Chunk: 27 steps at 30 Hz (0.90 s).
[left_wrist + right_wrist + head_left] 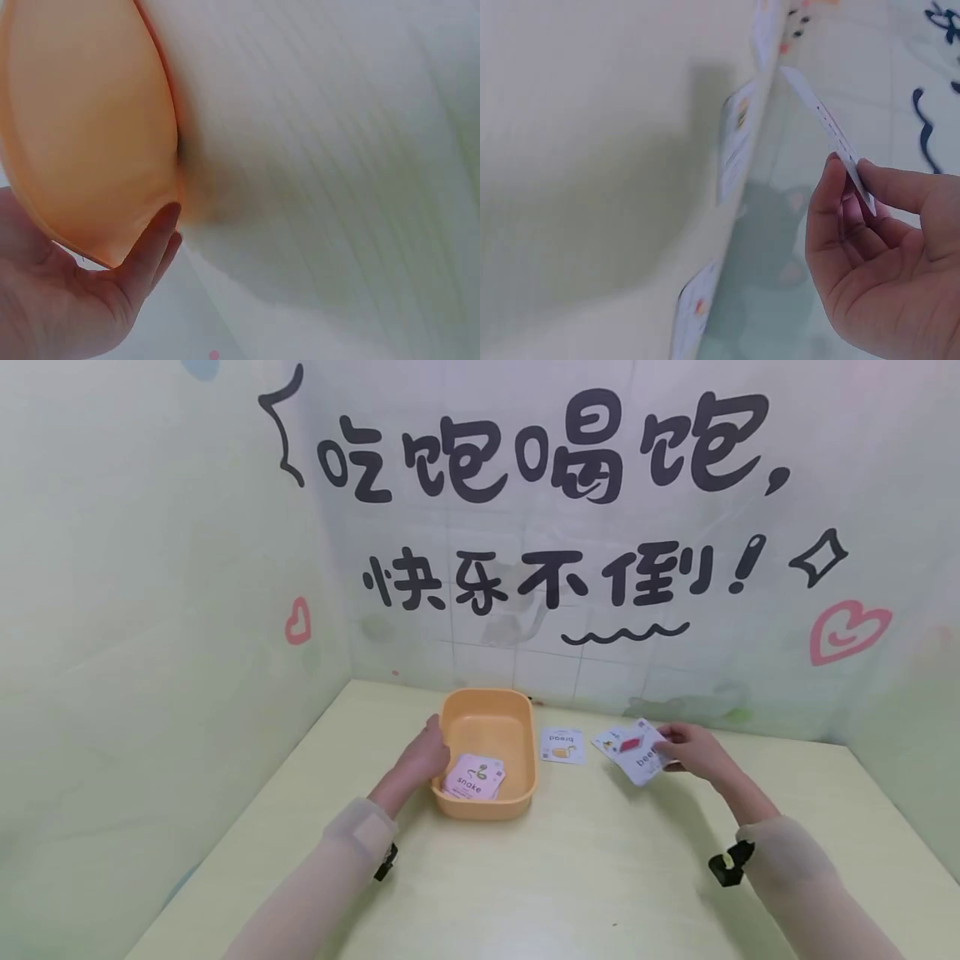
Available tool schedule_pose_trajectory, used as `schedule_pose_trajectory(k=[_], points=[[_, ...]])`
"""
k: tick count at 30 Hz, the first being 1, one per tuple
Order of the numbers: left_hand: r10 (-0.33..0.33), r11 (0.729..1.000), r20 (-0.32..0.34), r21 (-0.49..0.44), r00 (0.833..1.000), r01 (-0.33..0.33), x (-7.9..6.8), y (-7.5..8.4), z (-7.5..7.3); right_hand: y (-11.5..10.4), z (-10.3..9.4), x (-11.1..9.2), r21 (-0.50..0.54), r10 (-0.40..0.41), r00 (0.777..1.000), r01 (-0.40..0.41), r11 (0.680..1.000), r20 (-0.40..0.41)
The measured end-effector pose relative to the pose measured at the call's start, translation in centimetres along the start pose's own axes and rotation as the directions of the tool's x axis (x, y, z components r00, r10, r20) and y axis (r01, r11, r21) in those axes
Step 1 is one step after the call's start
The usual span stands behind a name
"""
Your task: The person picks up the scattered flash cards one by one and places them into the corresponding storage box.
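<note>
My left hand (pixel 423 750) grips the left side of an orange plastic bin (pixel 486 810), its fingers (pixel 154 247) against the wall. A small stack of cards lies in the near end of the bin, topped by a pink snake card (pixel 471 777). To the right, my right hand (pixel 697 753) pinches a white beef card (pixel 637 764) with a red picture between thumb and fingers, raised off the table. In the right wrist view this card (pixel 821 116) appears nearly edge-on. A bread card (pixel 562 747) lies upside down beside the bin.
Another card (pixel 606 742) lies partly hidden behind the beef card. The right wrist view shows a further card (pixel 695 307) on the table (pixel 570 885). A wall covering (pixel 420 660) with large black writing rises at the table's back edge.
</note>
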<state>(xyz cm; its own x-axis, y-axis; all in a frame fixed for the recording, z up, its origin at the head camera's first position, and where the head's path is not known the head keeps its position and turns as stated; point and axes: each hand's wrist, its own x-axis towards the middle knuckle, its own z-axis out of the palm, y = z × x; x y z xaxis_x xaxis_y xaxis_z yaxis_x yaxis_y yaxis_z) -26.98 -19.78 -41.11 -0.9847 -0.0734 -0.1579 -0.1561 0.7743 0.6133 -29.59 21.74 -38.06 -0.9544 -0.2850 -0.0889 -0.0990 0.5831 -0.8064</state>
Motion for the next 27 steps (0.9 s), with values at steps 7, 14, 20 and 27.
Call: schedule_pose_trajectory(k=[7,14,20,27], points=[[0.148,0.971,-0.009,0.192,0.989,-0.144,-1.4,-0.9,0.8,-4.8,4.4,1.9,0.18,-0.049,0.997,0.039,0.983,0.053],[0.246,0.907,0.0,0.354,0.969,-0.23,-2.4,-0.5,1.4,-8.1,9.1,3.6,0.25,-0.079,0.994,0.058,0.966,0.076],[0.245,0.894,-0.028,0.394,0.969,-0.214,-2.2,0.1,1.7,-9.3,11.5,4.2,0.218,-0.121,0.984,0.091,0.972,0.13],[0.243,0.894,-0.036,0.397,0.969,-0.209,-2.2,0.2,1.5,-7.9,10.6,4.6,-0.006,-0.145,0.989,0.145,0.989,0.036]])
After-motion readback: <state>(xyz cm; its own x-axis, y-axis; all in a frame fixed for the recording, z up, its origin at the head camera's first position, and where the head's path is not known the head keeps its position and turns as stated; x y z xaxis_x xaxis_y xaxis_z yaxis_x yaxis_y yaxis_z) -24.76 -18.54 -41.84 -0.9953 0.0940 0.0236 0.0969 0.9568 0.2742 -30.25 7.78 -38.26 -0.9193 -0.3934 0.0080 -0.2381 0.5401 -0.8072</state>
